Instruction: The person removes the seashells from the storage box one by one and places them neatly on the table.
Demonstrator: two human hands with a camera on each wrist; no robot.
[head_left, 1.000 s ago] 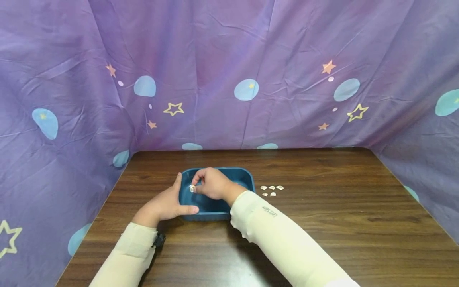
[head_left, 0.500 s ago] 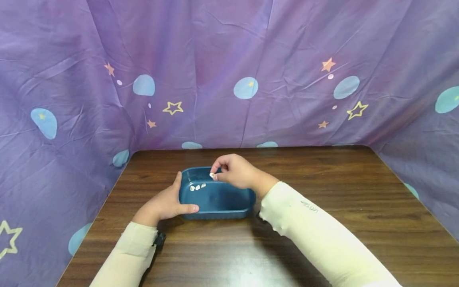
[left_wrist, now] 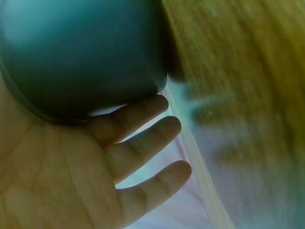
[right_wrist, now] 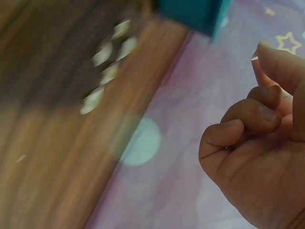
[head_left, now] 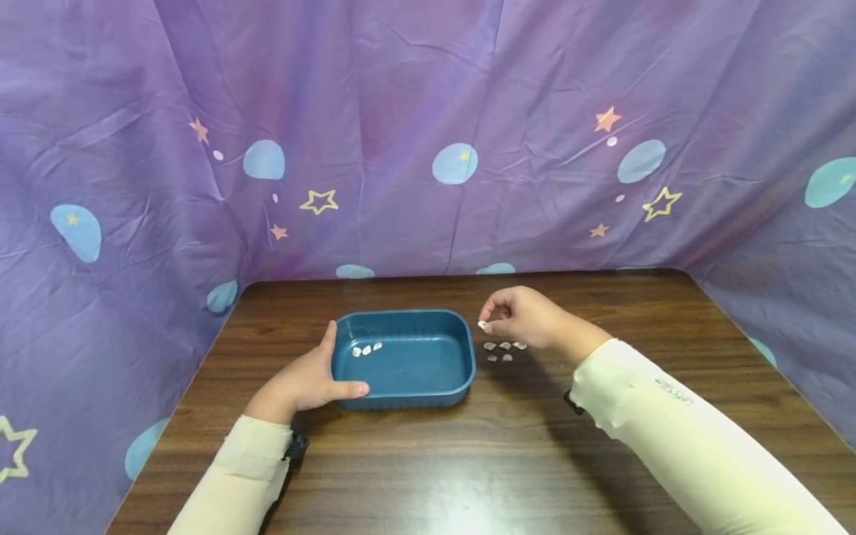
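Left hand (head_left: 304, 383): you are resting it, fingers straight, against the blue tray (head_left: 408, 371).
Right hand (head_left: 528, 318): you are pinching a small shell (head_left: 483, 325) — just right of the tray.
Tray: three shells (head_left: 366, 350) are lying inside.
Table (head_left: 428, 461): five shells (head_left: 504, 346) are lying near your right hand.

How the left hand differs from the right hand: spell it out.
The left hand rests against the blue tray; the right hand is apart from it, to its right. The left hand's fingers are mostly straight; the right hand's are curled, pinching a small pale piece. Both emerge from pale sleeves.
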